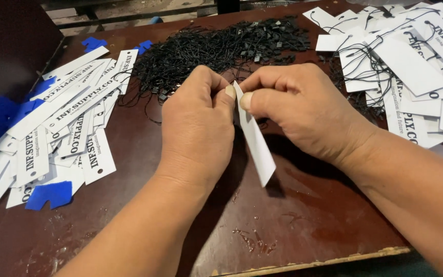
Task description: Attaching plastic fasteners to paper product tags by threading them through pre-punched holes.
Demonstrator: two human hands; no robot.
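Observation:
A long white paper tag (pixel 256 141) hangs edge-on between my two hands over the dark brown table (pixel 303 225). My right hand (pixel 303 110) pinches the tag's top end between thumb and forefinger. My left hand (pixel 197 120) is closed right beside it, thumb tip against the same top end; whether a cord is in its fingers is hidden. A heap of thin black cords with small plastic locks (pixel 216 48) lies just beyond my hands.
A spread pile of white printed tags mixed with blue ones (pixel 62 128) lies at the left. At the right lies a pile of white tags with black cords attached (pixel 411 66). The table's worn front edge (pixel 329 262) runs below my forearms.

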